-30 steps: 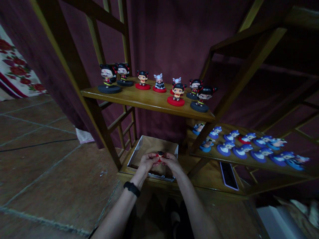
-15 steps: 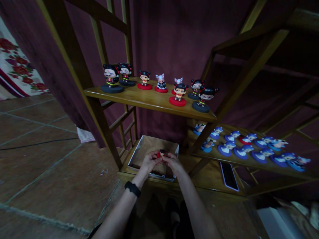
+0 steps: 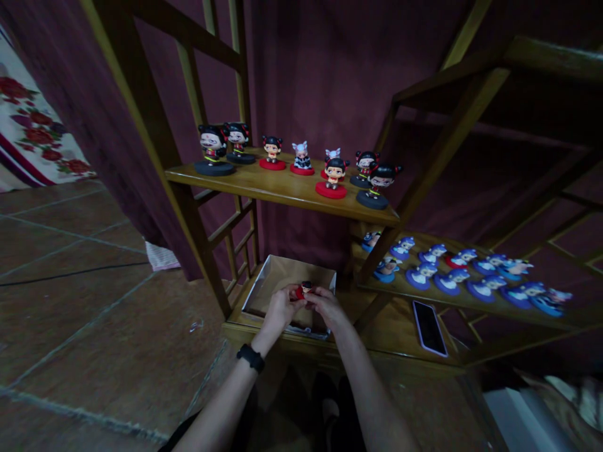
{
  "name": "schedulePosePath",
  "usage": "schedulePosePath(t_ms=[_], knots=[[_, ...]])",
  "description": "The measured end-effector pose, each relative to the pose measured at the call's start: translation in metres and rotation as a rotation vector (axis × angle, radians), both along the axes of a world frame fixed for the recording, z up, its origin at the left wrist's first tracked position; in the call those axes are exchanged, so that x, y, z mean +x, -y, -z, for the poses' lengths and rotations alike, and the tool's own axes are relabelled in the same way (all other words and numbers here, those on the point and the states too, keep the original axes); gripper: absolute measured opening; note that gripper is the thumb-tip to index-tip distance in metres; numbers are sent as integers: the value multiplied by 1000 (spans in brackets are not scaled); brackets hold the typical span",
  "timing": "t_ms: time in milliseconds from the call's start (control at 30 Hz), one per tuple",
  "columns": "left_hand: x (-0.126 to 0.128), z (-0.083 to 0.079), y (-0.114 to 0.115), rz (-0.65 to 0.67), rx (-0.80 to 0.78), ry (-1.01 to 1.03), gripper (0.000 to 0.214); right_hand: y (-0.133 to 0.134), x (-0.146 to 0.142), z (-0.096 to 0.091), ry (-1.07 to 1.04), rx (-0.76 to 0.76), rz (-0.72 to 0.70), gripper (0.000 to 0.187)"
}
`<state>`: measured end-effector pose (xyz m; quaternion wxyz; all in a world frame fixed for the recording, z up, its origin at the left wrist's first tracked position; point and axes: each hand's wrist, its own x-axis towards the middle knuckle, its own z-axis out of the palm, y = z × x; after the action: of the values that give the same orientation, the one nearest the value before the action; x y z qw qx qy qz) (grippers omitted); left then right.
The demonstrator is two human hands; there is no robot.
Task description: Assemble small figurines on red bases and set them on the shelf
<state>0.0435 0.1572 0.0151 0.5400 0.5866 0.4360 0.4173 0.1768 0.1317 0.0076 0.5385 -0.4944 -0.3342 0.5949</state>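
My left hand and my right hand meet in front of me, fingers pinched together around a small black-haired figurine on a red base. They hover over an open cardboard box on the lowest wooden board. A black band sits on my left wrist. Above, a wooden shelf carries several similar figurines on black and red round bases.
A lower shelf to the right holds several blue figurines. A phone lies on the bottom board beside the box. Slanted wooden frame posts stand left of the box. Tiled floor spreads left; dark red curtain behind.
Both hands stay together on the figurine over the box and have risen slightly. The view has shifted a little to the right.
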Motion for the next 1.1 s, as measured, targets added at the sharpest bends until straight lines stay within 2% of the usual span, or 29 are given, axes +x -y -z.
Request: schedulePosePath(t_ms=[133, 233, 367, 567, 767, 967, 1100], knots=[[-2, -4, 15, 71, -29, 109, 36, 13, -3, -3, -37, 25, -3, 29], [-6, -7, 31, 134, -141, 242, 41, 28, -6, -7, -83, 44, -32, 34], [-11, -9, 52, 110, -269, 310, 43, 57, -10, -12, -126, 60, -34, 36], [-17, -9, 89, 68, -295, 231, 42, 105, -15, -11, -122, 122, -52, 32], [-21, -13, 132, 43, -369, 286, 43, 147, -18, -12, -153, 165, -74, 29], [-21, -20, 169, 41, -377, 386, 40, 178, -22, -19, -228, 163, -35, 35], [-21, -31, 188, 90, -325, 393, 45, 191, -24, -26, -224, 180, -37, 36]])
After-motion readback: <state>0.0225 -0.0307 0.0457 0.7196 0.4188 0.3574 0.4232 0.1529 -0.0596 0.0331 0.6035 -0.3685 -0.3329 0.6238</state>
